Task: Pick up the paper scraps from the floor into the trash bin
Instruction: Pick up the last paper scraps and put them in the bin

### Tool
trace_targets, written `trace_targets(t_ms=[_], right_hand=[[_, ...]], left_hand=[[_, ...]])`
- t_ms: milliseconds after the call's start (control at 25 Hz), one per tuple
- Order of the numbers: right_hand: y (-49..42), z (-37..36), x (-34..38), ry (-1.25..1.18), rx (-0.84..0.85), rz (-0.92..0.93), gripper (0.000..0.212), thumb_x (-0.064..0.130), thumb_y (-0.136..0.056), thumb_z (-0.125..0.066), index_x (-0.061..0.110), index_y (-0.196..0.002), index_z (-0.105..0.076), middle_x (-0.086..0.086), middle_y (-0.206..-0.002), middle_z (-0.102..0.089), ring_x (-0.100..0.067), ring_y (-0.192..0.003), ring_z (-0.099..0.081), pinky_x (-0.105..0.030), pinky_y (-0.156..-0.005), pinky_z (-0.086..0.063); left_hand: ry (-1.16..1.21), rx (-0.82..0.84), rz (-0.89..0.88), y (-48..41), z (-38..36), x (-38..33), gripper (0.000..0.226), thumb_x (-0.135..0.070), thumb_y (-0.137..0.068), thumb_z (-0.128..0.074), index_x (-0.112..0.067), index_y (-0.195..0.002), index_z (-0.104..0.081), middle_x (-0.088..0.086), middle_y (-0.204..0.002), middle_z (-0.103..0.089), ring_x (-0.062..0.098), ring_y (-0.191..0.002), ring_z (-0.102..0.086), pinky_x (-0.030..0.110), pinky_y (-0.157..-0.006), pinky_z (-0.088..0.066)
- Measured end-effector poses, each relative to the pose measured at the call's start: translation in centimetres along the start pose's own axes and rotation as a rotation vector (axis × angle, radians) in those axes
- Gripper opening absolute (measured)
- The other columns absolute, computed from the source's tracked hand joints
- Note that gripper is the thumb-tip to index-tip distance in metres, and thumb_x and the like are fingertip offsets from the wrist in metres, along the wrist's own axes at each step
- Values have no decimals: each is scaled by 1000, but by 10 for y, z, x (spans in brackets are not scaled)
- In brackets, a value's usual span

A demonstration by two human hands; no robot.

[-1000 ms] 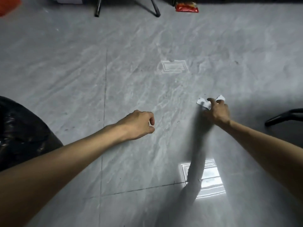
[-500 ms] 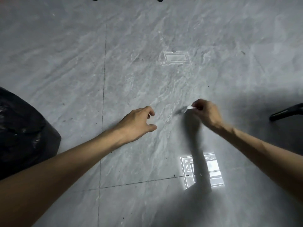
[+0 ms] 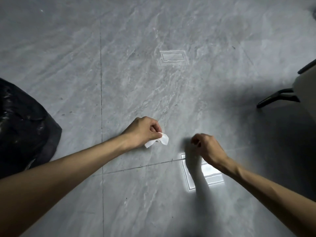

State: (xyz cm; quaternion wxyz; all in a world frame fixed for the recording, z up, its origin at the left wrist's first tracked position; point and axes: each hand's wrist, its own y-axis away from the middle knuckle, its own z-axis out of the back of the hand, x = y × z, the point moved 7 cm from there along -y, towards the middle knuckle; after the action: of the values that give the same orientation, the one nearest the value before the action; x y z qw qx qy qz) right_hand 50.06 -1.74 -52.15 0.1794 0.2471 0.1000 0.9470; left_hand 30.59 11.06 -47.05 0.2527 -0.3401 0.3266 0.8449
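Note:
My left hand (image 3: pixel 143 130) is curled around a white crumpled paper scrap (image 3: pixel 158 141), which sticks out below its fingers just above the grey tiled floor. A short way to the right, my right hand (image 3: pixel 206 147) has its fingers pinched together; nothing shows clearly between them. At the left edge stands the trash bin, lined with a black plastic bag (image 3: pixel 22 127). It lies well to the left of both hands.
A black chair leg (image 3: pixel 275 98) and a pale seat edge (image 3: pixel 306 82) stand at the right. Bright ceiling-light reflections lie on the glossy floor (image 3: pixel 119 65), one under my right wrist, one farther ahead.
The scrap was in my right hand; now my left hand holds it. My right hand has drawn in towards the left hand and let go. The view has tilted down.

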Motion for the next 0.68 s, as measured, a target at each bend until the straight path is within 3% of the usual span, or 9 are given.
trace_targets(t_ms=[80,240,480,600,680], right_hand=[[14,-16,-26,68,-8,-61,13,14,-77,-70,9,-89,-67,-7,-81,-60,-29,-73,-60,-38,-66,-50],[30,-32,-38,-65,-130,-100,7,14,-72,-74,18,-72,-68,13,-68,-49,-3,-59,-50,-12,-53,-34],[30,-31,-24,103,-133,-55,9,6,-82,-60,9,-75,-64,-2,-73,-58,-26,-65,-59,-34,-56,-47],[11,-16,36,-122,-106,68,19,-2,-81,-55,14,-73,-56,2,-67,-60,-14,-59,-57,-15,-54,-42],[-6,-6,97,-358,-88,126,17,-2,-82,-56,13,-74,-59,2,-65,-66,-5,-57,-61,-18,-55,-47]], left_hand=[[2,-7,-8,5,1,-1,8,-22,-75,-70,-27,-69,-69,-13,-62,-67,-12,-53,-58,2,-46,-37],[5,5,-21,13,2,-3,10,-22,-76,-70,-28,-69,-67,-13,-63,-68,-12,-54,-58,3,-47,-39],[-38,-13,-9,29,14,-2,4,-24,-75,-68,-27,-73,-69,-11,-66,-71,-6,-56,-59,10,-52,-44],[-78,-120,-20,47,50,-1,2,-26,-74,-69,-26,-74,-71,-11,-67,-70,-4,-59,-60,8,-52,-43],[-76,-233,-24,64,83,0,1,-25,-75,-71,-25,-74,-71,-11,-65,-68,-7,-59,-59,6,-52,-42]])
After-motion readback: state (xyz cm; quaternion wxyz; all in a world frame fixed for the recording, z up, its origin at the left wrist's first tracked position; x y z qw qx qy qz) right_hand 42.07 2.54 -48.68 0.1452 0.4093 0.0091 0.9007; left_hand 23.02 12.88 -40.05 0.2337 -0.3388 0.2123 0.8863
